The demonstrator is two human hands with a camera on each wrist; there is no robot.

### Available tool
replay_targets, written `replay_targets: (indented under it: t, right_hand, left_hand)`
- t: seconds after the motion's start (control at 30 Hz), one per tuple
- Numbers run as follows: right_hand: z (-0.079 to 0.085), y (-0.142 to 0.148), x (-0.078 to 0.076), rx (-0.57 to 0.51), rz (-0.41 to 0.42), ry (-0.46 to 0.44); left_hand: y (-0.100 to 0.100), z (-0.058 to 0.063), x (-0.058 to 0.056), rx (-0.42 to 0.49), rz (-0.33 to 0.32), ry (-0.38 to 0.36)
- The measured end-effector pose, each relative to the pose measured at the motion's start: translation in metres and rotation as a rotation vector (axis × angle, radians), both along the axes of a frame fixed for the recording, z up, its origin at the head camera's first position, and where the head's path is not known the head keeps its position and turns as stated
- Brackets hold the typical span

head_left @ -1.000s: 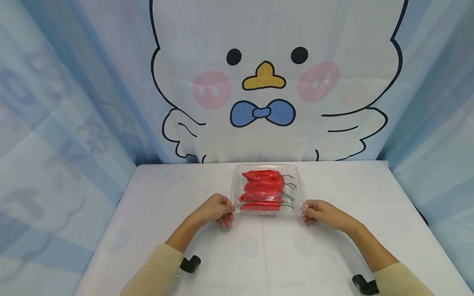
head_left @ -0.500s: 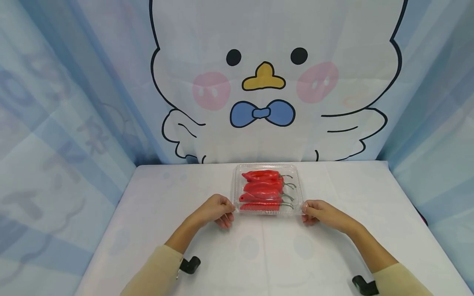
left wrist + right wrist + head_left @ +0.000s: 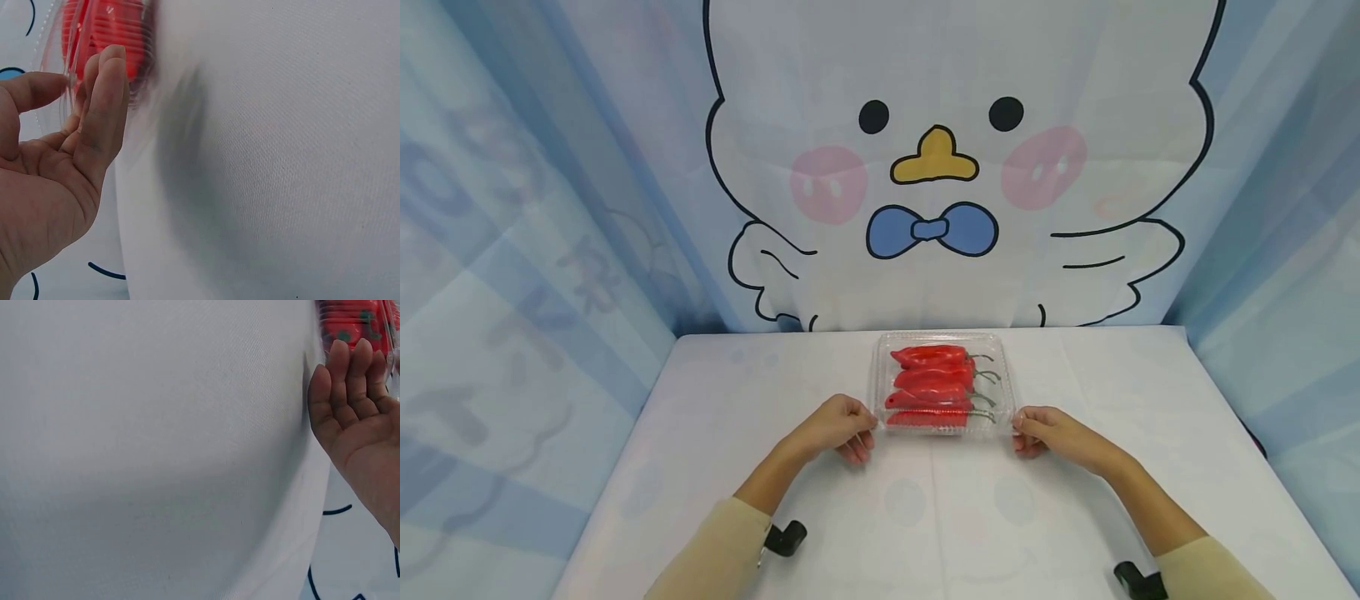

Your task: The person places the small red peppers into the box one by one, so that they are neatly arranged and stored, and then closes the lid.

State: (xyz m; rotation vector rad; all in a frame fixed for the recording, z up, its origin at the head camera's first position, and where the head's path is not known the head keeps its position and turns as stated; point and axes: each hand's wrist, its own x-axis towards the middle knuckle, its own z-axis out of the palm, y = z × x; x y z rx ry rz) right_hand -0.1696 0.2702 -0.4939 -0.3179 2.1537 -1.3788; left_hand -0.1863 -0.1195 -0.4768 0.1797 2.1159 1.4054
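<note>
A clear plastic clamshell box (image 3: 1004,367) lies near the back of the table, its lid down over several red peppers (image 3: 934,377) with green stems pointing right. At the box's front left corner my left hand (image 3: 841,427) pinches the rim between thumb and forefinger. The left wrist view shows the thumb and fingers (image 3: 105,106) on either side of the clear edge. My right hand (image 3: 1054,433) pinches the front right corner in the same way. In the right wrist view its fingers (image 3: 338,381) lie curved beside the box wall, while the thumb is mostly out of frame.
A white cloth covers the table (image 3: 940,525). Right behind the box hangs a curtain (image 3: 940,287) with a printed bird, and blue curtains (image 3: 527,333) stand along both sides. Black wrist mounts (image 3: 786,538) stick out from the beige sleeves (image 3: 715,550).
</note>
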Motion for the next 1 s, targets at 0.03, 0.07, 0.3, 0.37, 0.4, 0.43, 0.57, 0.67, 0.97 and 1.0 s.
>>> replay_targets:
  t: [0.03,0.07,0.3,0.37,0.4,0.43,0.57,0.67,0.97,1.0]
  right_hand:
    - [0.000,0.001,0.000,0.001,0.000,0.002]
    - [0.000,0.001,0.000,0.002,-0.002,0.002]
    - [0.002,0.005,0.001,0.005,-0.006,-0.007]
    - [0.002,0.006,0.001,0.004,-0.007,-0.007]
    - [0.002,0.006,0.001,0.003,-0.006,-0.004]
    - [0.003,0.005,0.001,0.001,-0.005,-0.003]
    - [0.002,0.004,0.001,-0.005,-0.003,-0.004]
    - [0.003,0.005,0.001,-0.004,0.001,0.002]
    - [0.011,0.011,0.001,0.064,-0.043,0.061]
    - [0.011,0.012,0.002,0.063,-0.043,0.065]
  left_hand:
    - [0.000,0.000,0.000,-0.003,-0.001,0.002]
    - [0.001,0.000,0.000,-0.004,-0.001,0.004]
    - [0.003,0.000,0.000,-0.010,0.001,0.005]
    - [0.003,-0.001,0.000,-0.009,0.006,0.004]
    - [0.003,-0.001,0.000,-0.007,0.009,0.003]
    - [0.002,-0.001,0.001,-0.007,0.010,0.002]
    - [0.001,-0.002,0.001,-0.001,0.013,-0.009]
    - [0.000,-0.002,0.000,-0.004,0.013,-0.008]
    - [-0.005,-0.001,0.001,-0.021,0.058,0.006]
    - [-0.006,-0.001,0.001,-0.023,0.064,0.010]
